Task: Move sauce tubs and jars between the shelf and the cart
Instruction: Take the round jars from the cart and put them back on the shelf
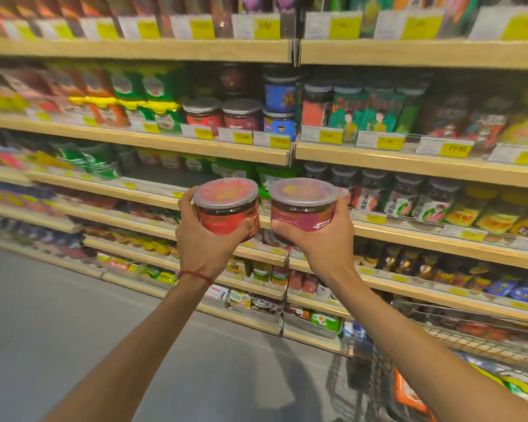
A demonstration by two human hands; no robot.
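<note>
Up behind both hands stands the long wooden shelf [409, 161], packed with shiny packs and jars. Down beside the right arm sits the wire cart [476, 336]. The left hand [203, 239] wraps around a round red tub [227, 208]. Just beside it, the right hand [317, 236] holds a round pink tub [302, 207]. Both have clear plastic lids. Their labels are too blurry to read.

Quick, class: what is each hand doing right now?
Left hand: closed around the red-labelled tub.
Right hand: closed around the magenta-labelled tub.
</note>
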